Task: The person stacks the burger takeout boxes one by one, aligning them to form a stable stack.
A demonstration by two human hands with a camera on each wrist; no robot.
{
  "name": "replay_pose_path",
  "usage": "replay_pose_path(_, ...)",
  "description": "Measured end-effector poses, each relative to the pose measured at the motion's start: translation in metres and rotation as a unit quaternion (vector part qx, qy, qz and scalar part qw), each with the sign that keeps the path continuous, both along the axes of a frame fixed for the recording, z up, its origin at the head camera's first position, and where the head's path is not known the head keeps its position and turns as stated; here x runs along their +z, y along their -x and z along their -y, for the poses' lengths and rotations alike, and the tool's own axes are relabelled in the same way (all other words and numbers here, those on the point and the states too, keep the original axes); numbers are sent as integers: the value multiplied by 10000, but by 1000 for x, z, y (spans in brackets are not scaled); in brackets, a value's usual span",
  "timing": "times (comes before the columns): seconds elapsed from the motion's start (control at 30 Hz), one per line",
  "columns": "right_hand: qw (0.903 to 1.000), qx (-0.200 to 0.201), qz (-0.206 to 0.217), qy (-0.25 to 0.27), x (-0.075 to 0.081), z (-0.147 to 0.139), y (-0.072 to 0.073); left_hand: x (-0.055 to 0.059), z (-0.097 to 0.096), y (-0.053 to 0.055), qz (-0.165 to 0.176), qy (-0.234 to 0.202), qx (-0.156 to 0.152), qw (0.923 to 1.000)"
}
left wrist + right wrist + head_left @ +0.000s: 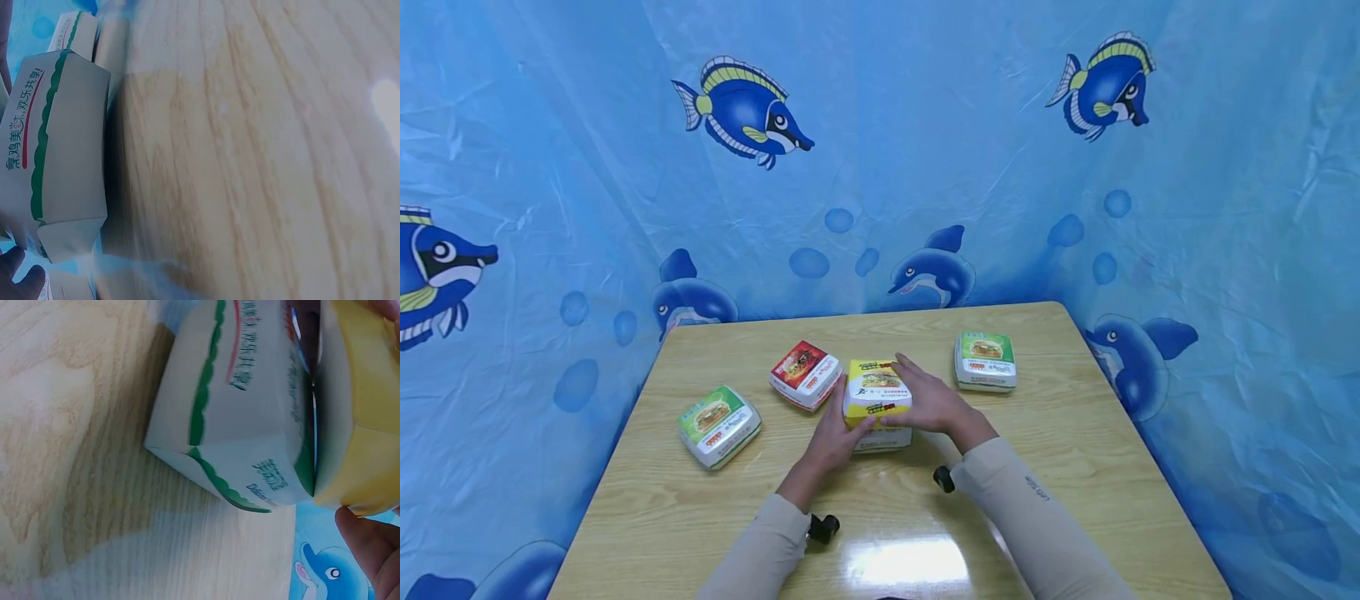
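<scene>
A yellow burger box [877,393] sits over a white burger box with green scalloped trim [883,440] in the middle of the table. My left hand [829,437] holds the yellow box from its left, thumb at the front. From the other side, my right hand [934,404] grips it, fingers along the top right edge and thumb at the front. Right wrist view: the yellow box [375,444] lies right against the white box [250,425], and a fingertip of that hand touches its lower corner. In the left wrist view, the white box [72,150] fills the left side.
A red-topped burger box [806,375] stands close beside my left hand. Farther left is a green-topped burger box [719,426], and another green-topped box [985,362] stands to the right. The wooden table [700,525] is backed by a blue sea-pattern curtain [880,150].
</scene>
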State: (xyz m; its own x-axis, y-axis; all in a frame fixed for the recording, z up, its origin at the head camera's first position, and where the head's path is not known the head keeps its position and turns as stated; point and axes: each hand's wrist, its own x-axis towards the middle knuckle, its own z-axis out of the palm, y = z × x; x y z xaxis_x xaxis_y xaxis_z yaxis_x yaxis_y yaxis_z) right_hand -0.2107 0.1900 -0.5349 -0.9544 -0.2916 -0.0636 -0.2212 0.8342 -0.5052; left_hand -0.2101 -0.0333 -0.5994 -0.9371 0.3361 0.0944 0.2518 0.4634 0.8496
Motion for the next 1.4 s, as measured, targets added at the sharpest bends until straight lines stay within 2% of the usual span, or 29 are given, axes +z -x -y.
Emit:
replay_pose_path(0.23,9992,286,-217,-202,6,-2,3,0,-1,1,53,-119,71,9999)
replay_pose_path(0.53,9988,241,-190,-372,12,-3,5,6,0,2,236,-208,-84,9995)
replay_pose_path(0.97,9994,232,-160,-211,13,-4,4,4,4,3,47,-184,-225,9996)
replay_pose_path(1.17,9997,240,-66,65,2,-3,3,1,5,4,90,-302,-227,9992)
replay_pose_path(1.3,9985,223,-125,479,-14,0,-2,-3,5,4,88,-230,-185,9995)
replay_pose_path(1.4,9957,4,-209,903,-24,6,-10,-5,5,4,101,-121,-126,9998)
